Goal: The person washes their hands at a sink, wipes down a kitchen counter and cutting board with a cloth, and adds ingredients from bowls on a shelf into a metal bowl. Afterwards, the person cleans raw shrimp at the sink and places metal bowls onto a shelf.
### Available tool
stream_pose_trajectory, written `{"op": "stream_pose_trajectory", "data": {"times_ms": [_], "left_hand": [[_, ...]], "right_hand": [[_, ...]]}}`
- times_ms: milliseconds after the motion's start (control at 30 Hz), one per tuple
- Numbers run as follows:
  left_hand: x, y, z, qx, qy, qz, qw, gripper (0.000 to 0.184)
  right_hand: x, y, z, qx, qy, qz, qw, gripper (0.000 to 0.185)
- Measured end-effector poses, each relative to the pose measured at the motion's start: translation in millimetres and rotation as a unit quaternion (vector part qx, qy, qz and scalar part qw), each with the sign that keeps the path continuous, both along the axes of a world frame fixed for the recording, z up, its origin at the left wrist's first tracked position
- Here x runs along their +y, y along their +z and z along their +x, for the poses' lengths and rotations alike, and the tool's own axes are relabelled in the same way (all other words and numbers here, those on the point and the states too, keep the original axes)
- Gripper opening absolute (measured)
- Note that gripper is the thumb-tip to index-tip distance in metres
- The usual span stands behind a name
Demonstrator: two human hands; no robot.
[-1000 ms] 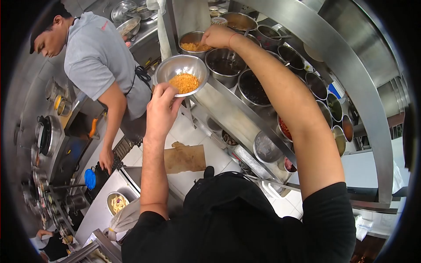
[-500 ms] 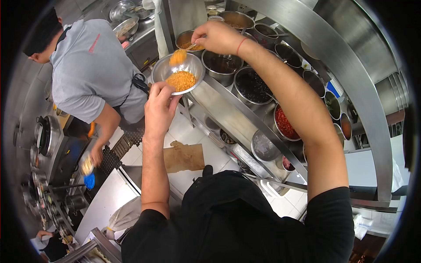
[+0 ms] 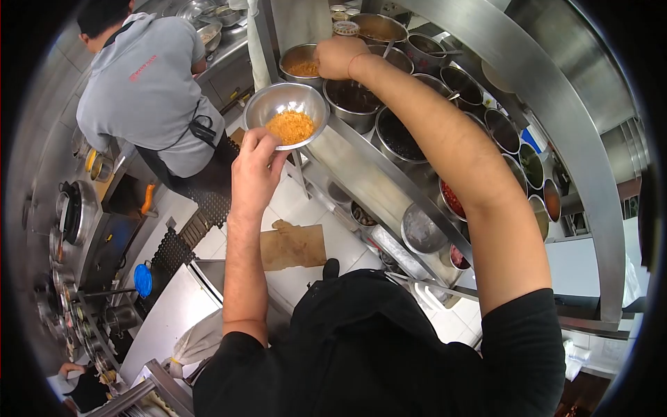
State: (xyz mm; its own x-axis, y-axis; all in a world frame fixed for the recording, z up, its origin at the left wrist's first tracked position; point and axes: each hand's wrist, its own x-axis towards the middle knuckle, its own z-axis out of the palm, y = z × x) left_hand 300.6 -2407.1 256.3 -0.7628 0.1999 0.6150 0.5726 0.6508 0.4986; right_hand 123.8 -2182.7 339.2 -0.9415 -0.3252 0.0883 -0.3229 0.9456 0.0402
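Note:
My left hand grips the near rim of a shiny metal bowl, thumb and fingers pinching its edge. Inside lies a heap of orange, finely chopped food. Out over the pots, my right hand is closed at the right edge of a metal pot of similar orange food. The spoon it held a moment ago is hidden behind the hand now. Just below that hand stands a pot of dark sauce.
More pots line the counter, one with dark contents and one with red chopped food. A steel shelf rail arcs overhead on the right. A co-worker in a grey shirt stands at left. Cardboard lies on the floor.
My right hand has moved from tipping a spoonful of orange food over the bowl to the orange-food pot. The bowl stays nearly in place. The co-worker has turned and leaned toward the far counter.

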Motion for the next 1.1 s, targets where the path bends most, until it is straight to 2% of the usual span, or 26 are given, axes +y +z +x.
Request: {"op": "stream_pose_trajectory", "data": {"times_ms": [200, 333, 433, 533, 633, 667, 767, 800, 900, 933, 1033, 1100], "left_hand": [[-2.1, 0.6, -4.9, 0.012, -0.006, -0.005, 1.000, 0.025], [-2.7, 1.4, -6.7, 0.014, -0.012, -0.002, 1.000, 0.025], [-2.8, 0.6, -9.6, 0.021, -0.012, 0.001, 1.000, 0.025], [-2.9, 0.2, -11.7, 0.025, -0.012, 0.003, 1.000, 0.024], [-2.3, -0.8, -12.2, 0.030, -0.012, 0.012, 0.999, 0.024], [-1.7, -0.6, -11.3, 0.028, -0.010, 0.011, 0.999, 0.024], [-1.5, -1.2, -7.4, 0.033, -0.004, -0.001, 0.999, 0.025], [-2.2, -4.6, -6.2, 0.039, -0.002, -0.009, 0.999, 0.027], [-6.3, -20.1, -3.8, 0.062, 0.002, -0.017, 0.998, 0.030], [-6.9, -23.3, -2.0, 0.068, 0.005, -0.021, 0.997, 0.030], [-7.6, -28.5, 1.7, 0.074, 0.006, -0.023, 0.997, 0.031], [-8.5, -29.2, 3.2, 0.068, 0.009, -0.022, 0.997, 0.032]], "right_hand": [[18.9, -8.7, -37.8, -0.079, 0.056, -0.090, 0.991, 0.027], [38.0, -6.2, -28.5, -0.119, 0.031, -0.284, 0.951, 0.022], [48.0, -2.0, -20.3, -0.103, 0.041, -0.388, 0.915, 0.024], [46.0, 6.5, -11.7, -0.060, 0.049, -0.381, 0.921, 0.022], [30.1, 26.3, 23.4, -0.054, 0.132, -0.270, 0.952, 0.021], [23.8, 24.7, 32.8, -0.031, 0.122, -0.250, 0.960, 0.019], [16.3, 22.5, 46.7, 0.119, 0.104, -0.198, 0.967, 0.016], [20.6, 16.9, 35.8, 0.165, 0.117, -0.221, 0.954, 0.014], [28.3, 25.4, 26.0, 0.227, 0.065, -0.172, 0.956, 0.015], [30.1, 25.0, 18.2, 0.195, 0.031, -0.137, 0.971, 0.019], [29.5, 8.2, -10.1, 0.199, 0.040, -0.014, 0.979, 0.022], [16.6, -1.5, -15.1, 0.135, -0.021, -0.011, 0.991, 0.024]]}}
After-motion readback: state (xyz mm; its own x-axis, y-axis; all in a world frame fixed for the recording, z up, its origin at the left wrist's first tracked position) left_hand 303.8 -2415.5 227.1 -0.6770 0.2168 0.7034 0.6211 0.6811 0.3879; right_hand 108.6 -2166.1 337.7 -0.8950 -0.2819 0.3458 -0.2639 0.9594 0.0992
